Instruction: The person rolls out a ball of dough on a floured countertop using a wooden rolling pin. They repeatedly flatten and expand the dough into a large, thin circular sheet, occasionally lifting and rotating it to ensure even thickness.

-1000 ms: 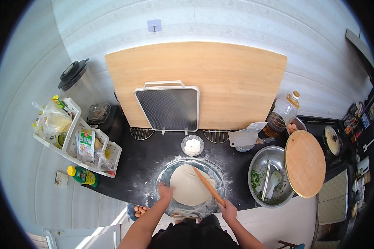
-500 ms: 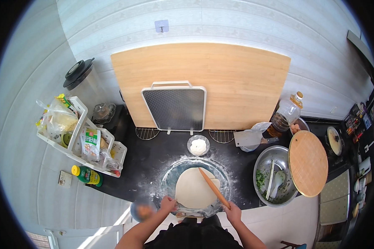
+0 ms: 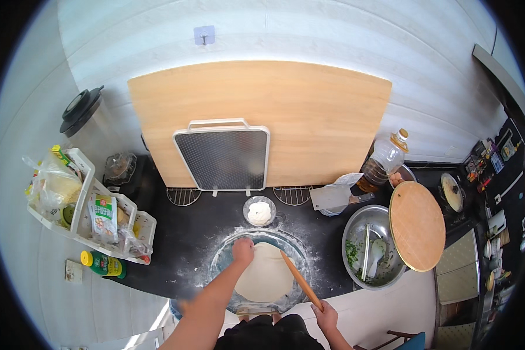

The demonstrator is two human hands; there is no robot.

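A thin, pale sheet of dough [image 3: 265, 277] lies on a round, flour-dusted glass board [image 3: 217, 262] at the counter's front edge. My right hand [image 3: 325, 316] is wrapped around the near end of a wooden rolling pin [image 3: 301, 281]. The pin slants across the dough's right side, its far tip over the sheet. My left hand [image 3: 243, 251] is closed at the dough's far left edge. Its fingertips are hidden, so what they hold, if anything, cannot be made out. Just beyond the board is a small glass bowl of white flour [image 3: 259, 212].
To the right, a steel bowl [image 3: 351, 271] holds chopped greens, chopsticks and a spoon, beside a round wooden board [image 3: 417, 226]. A cleaver [image 3: 329, 198] rests behind it near an oil bottle [image 3: 385, 160]. White baskets [image 3: 87, 236] and a green bottle [image 3: 108, 264] stand left.
My left hand has moved from the dough's near left edge to its far edge. The right hand still holds the rolling pin. The whole view has shifted slightly.
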